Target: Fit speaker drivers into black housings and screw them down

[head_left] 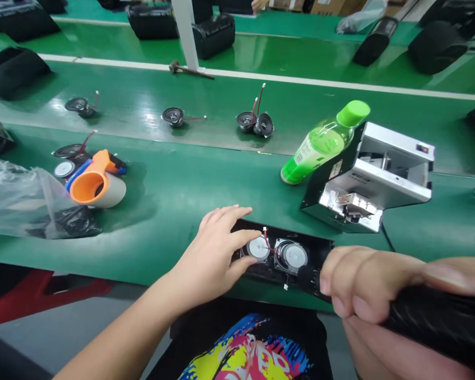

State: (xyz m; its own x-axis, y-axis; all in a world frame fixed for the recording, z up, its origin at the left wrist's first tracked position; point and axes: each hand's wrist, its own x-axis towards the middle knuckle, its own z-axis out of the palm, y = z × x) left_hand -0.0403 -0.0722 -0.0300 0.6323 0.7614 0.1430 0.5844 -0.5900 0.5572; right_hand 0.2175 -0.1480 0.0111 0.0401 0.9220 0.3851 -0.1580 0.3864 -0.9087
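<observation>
A long black speaker housing lies on the green bench in front of me. In it, two small speakers sit side by side with their silver backs up, a left speaker and a right speaker, with thin red wires and white plugs. My left hand reaches over the housing's left end; its thumb and forefinger grip the left speaker at opposite edges, the other fingers stretched past the far edge. My right hand is wrapped round a black power screwdriver, whose front end is over the right speaker's corner; its tip is hidden.
A green-capped bottle leans against a silver-and-black screw feeder beyond the housing. At left are an orange-rimmed tube and a plastic bag. Loose speakers lie farther back, with a hammer and black speaker cases beyond.
</observation>
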